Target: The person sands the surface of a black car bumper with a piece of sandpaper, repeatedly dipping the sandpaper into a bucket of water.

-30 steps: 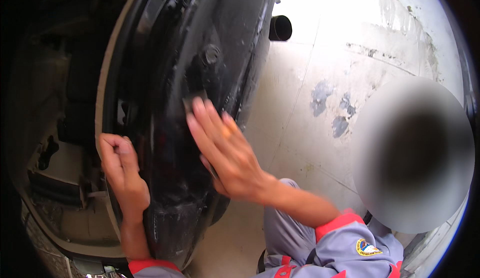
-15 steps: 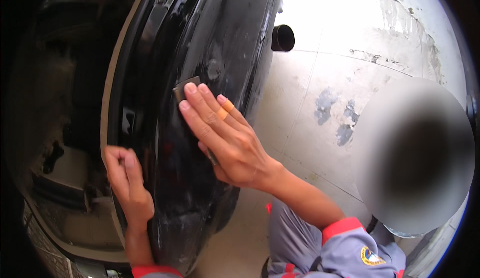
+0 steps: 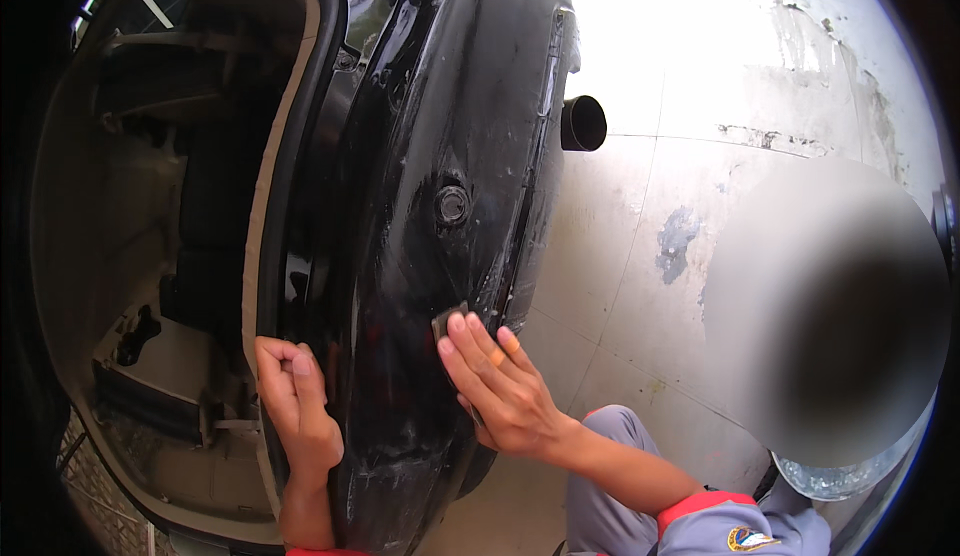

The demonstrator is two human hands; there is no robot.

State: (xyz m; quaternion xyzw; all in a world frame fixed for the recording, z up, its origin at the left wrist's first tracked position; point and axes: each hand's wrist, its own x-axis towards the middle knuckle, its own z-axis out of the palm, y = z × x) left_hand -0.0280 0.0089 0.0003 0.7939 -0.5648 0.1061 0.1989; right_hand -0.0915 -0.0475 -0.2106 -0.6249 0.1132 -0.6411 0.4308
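A scuffed black car bumper (image 3: 420, 256) runs down the middle, dull with whitish sanding residue. On its surface my right hand (image 3: 505, 386) lies with fingers stretched over a dark folded piece of sandpaper (image 3: 447, 322), pressing it flat. The paper's edges show past the fingertips and beside the palm. Orange tape wraps two of this hand's fingers. Further left, my left hand (image 3: 300, 406) is closed over the tan-trimmed edge of the car's trunk opening (image 3: 262, 246); its fingertips are partly hidden. A round sensor (image 3: 453, 205) sits in the bumper beyond my right hand.
The dark trunk interior (image 3: 150, 256) lies at left. An exhaust pipe (image 3: 585, 123) sticks out from under the bumper's far right side. Pale floor (image 3: 620, 226) with worn patches is at right. A blurred oval covers the right side, above a clear, shiny rim (image 3: 850, 478).
My right hand has slid the sandpaper nearer along the bumper, away from the round sensor. The whole view has shifted. My left hand stays on the trunk edge.
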